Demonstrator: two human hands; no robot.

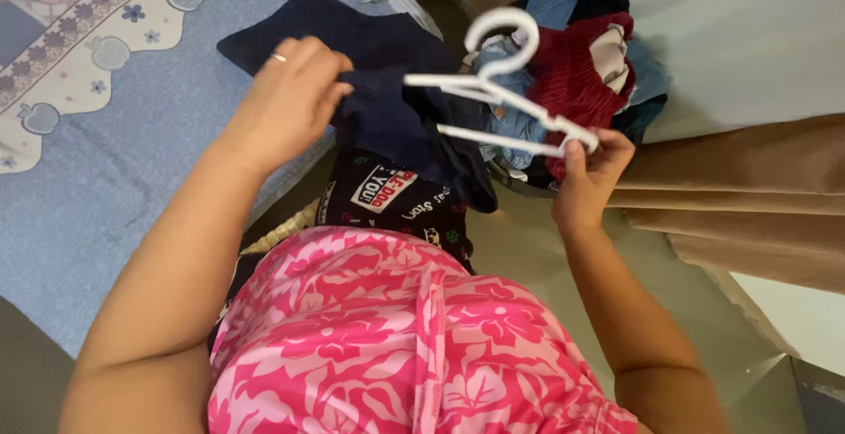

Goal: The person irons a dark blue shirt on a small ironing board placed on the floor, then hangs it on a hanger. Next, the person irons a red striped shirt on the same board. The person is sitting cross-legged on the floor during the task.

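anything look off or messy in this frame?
Only the clothes heap: red, blue and dark pieces lie jumbled, unfolded. The white hanger sits tilted in the right hand, and the left hand bunches a dark navy garment. No damage visible.

Clothes heap (581, 64) crowds space beyond hands; blue bedspread (114, 170) at left lies open; brown curtain (748, 179) blocks right.

There is only one view, from the camera on my head, looking steeply down past my chest. It sits close: my pink flowered top (396, 337) fills the lower middle and both forearms run up from the bottom corners. My left hand (286, 104) and right hand (588, 170) fall mid-frame. The bed (106, 161) is at left, and what may be a curtain (748, 187) at right.
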